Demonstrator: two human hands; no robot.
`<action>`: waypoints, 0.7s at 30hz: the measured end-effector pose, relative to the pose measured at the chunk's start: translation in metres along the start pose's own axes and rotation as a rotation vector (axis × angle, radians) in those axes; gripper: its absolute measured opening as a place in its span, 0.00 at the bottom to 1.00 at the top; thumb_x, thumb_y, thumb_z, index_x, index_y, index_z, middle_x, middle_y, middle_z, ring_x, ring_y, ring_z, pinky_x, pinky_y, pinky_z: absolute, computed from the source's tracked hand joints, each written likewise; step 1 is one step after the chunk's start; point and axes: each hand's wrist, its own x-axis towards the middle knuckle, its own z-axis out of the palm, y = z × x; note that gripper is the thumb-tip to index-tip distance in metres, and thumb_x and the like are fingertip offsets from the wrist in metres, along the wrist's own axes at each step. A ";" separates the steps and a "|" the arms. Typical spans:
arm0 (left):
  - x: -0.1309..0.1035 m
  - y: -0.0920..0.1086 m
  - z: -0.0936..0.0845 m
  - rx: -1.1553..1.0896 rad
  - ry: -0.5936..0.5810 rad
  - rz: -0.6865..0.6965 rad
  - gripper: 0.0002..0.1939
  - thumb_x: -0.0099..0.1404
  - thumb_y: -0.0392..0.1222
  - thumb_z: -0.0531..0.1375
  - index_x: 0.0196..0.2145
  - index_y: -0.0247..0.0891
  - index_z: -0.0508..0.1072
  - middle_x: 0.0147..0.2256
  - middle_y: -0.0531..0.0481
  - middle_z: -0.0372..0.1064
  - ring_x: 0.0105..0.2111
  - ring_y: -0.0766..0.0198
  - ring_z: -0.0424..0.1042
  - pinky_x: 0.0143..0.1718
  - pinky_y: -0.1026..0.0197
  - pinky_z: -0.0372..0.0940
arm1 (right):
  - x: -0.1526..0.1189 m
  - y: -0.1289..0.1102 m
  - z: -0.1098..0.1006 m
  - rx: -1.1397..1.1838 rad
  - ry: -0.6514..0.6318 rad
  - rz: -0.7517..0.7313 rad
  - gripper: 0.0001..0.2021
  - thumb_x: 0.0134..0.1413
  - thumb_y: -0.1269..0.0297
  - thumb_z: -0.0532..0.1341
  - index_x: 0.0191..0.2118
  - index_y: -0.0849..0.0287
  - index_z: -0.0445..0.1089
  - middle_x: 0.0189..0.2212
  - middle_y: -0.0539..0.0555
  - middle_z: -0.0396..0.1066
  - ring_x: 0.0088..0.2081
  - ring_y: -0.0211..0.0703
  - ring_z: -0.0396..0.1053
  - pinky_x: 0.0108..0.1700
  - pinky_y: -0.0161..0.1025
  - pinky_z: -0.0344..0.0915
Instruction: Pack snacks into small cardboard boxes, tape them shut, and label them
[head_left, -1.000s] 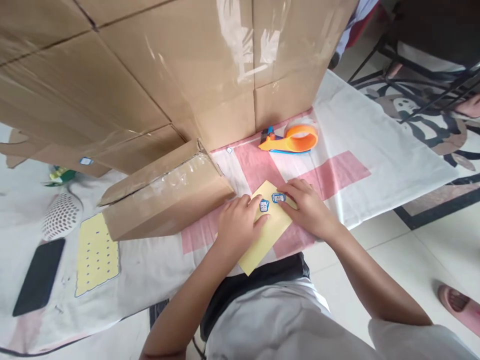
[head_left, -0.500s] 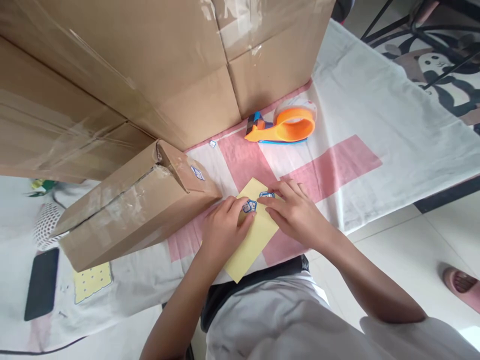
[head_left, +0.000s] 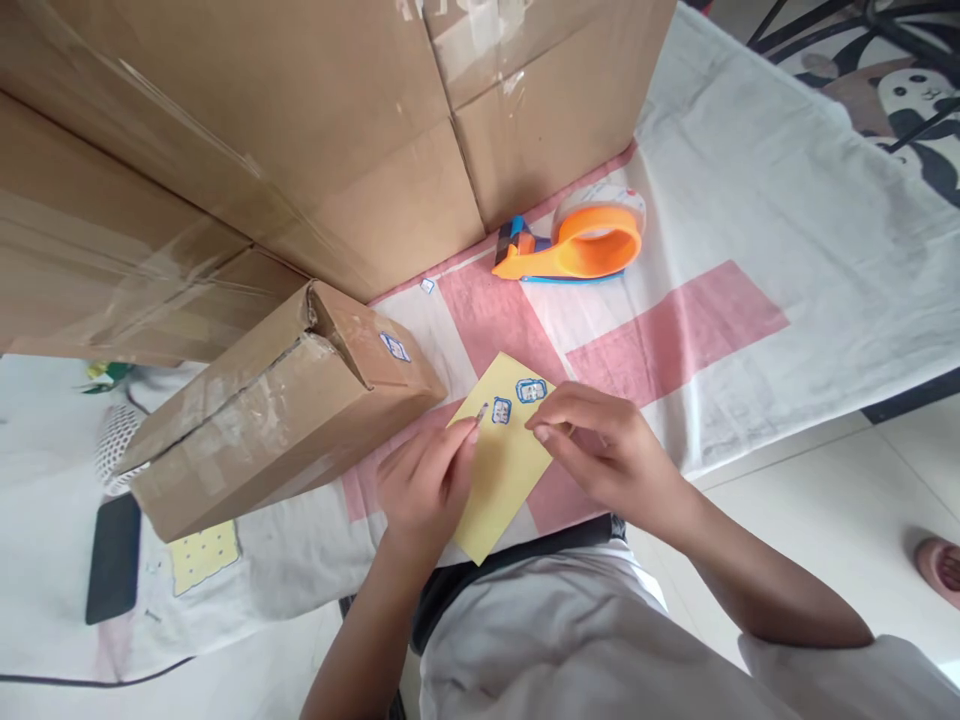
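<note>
A yellow sheet of paper (head_left: 504,480) lies slanted on the cloth in front of me. Two small blue-edged paper cut-outs, one cut-out (head_left: 532,390) near the upper right edge and another cut-out (head_left: 502,410) left of it, rest on the sheet. Over the sheet's left edge, my left hand (head_left: 431,475) pinches a small, thin blue-and-white piece (head_left: 481,411), seen nearly edge-on. My right hand (head_left: 604,440) is at the sheet's right edge, thumb and forefinger pressed together; whatever may be between them is hidden.
A taped cardboard box (head_left: 285,430) stands at left, before a large carton (head_left: 337,150). An orange tape dispenser (head_left: 577,255) lies beyond the sheet. A dark phone (head_left: 112,560) and a dotted yellow piece (head_left: 204,558) lie at far left, on the tablecloth (head_left: 300,560).
Both hands have drawn back from the cut-outs, the left toward the left and the right slightly downward, uncovering them. A small thin piece now shows in my left fingertips.
</note>
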 end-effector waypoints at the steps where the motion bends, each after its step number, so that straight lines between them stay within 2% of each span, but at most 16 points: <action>1: -0.002 0.003 -0.003 0.030 0.037 0.056 0.09 0.67 0.30 0.65 0.44 0.37 0.77 0.32 0.50 0.80 0.27 0.67 0.75 0.34 0.65 0.67 | 0.000 -0.008 0.002 0.115 -0.039 0.100 0.08 0.69 0.64 0.60 0.39 0.58 0.76 0.34 0.52 0.74 0.35 0.39 0.69 0.35 0.38 0.65; 2: -0.004 0.005 -0.006 0.056 0.057 0.108 0.11 0.65 0.29 0.67 0.45 0.36 0.77 0.31 0.49 0.79 0.26 0.66 0.75 0.34 0.63 0.67 | 0.000 -0.016 0.004 0.198 -0.081 0.180 0.09 0.69 0.63 0.60 0.38 0.58 0.76 0.32 0.50 0.74 0.32 0.36 0.68 0.33 0.36 0.63; 4: -0.009 0.008 -0.008 0.095 0.051 0.178 0.14 0.63 0.30 0.69 0.47 0.36 0.77 0.30 0.48 0.78 0.25 0.65 0.73 0.32 0.61 0.66 | 0.003 -0.027 0.011 0.263 -0.136 0.249 0.09 0.67 0.61 0.62 0.35 0.57 0.75 0.29 0.48 0.72 0.29 0.34 0.64 0.30 0.35 0.59; 8: -0.014 0.007 -0.006 0.127 0.041 0.217 0.13 0.63 0.32 0.69 0.44 0.40 0.77 0.26 0.52 0.73 0.22 0.66 0.68 0.28 0.61 0.62 | 0.011 -0.029 0.024 0.308 -0.130 0.269 0.13 0.62 0.62 0.65 0.27 0.59 0.67 0.24 0.45 0.61 0.26 0.33 0.56 0.28 0.34 0.54; 11: -0.013 0.005 -0.008 0.041 -0.001 0.216 0.13 0.64 0.35 0.69 0.46 0.40 0.76 0.27 0.51 0.74 0.24 0.66 0.69 0.29 0.61 0.64 | 0.014 -0.022 0.028 0.356 -0.137 0.261 0.14 0.63 0.65 0.62 0.26 0.58 0.63 0.24 0.45 0.60 0.27 0.33 0.57 0.28 0.34 0.55; 13: -0.012 0.003 -0.010 -0.020 -0.003 0.176 0.14 0.65 0.38 0.69 0.48 0.41 0.75 0.30 0.51 0.75 0.26 0.66 0.71 0.32 0.62 0.67 | 0.014 -0.019 0.026 0.304 -0.154 0.185 0.13 0.64 0.67 0.59 0.26 0.58 0.62 0.24 0.46 0.60 0.26 0.33 0.57 0.29 0.34 0.55; 16: -0.011 0.003 -0.014 -0.106 -0.010 0.011 0.14 0.68 0.40 0.67 0.50 0.40 0.74 0.35 0.49 0.77 0.31 0.65 0.75 0.34 0.63 0.70 | 0.013 -0.017 0.019 0.035 -0.225 -0.034 0.09 0.65 0.71 0.58 0.30 0.59 0.65 0.27 0.47 0.65 0.28 0.33 0.61 0.31 0.35 0.56; 19: -0.013 0.004 -0.013 -0.254 -0.054 -0.104 0.08 0.68 0.32 0.65 0.44 0.40 0.75 0.34 0.50 0.77 0.32 0.67 0.75 0.34 0.65 0.71 | 0.013 -0.018 0.009 -0.295 -0.290 -0.246 0.08 0.67 0.72 0.56 0.35 0.59 0.69 0.29 0.49 0.67 0.31 0.37 0.63 0.33 0.37 0.56; 21: -0.017 0.007 -0.010 -0.338 -0.022 -0.140 0.09 0.66 0.28 0.64 0.40 0.40 0.76 0.32 0.52 0.76 0.31 0.67 0.75 0.34 0.65 0.71 | 0.015 -0.018 0.005 -0.410 -0.310 -0.314 0.08 0.69 0.71 0.56 0.37 0.58 0.71 0.29 0.50 0.67 0.31 0.39 0.63 0.33 0.39 0.56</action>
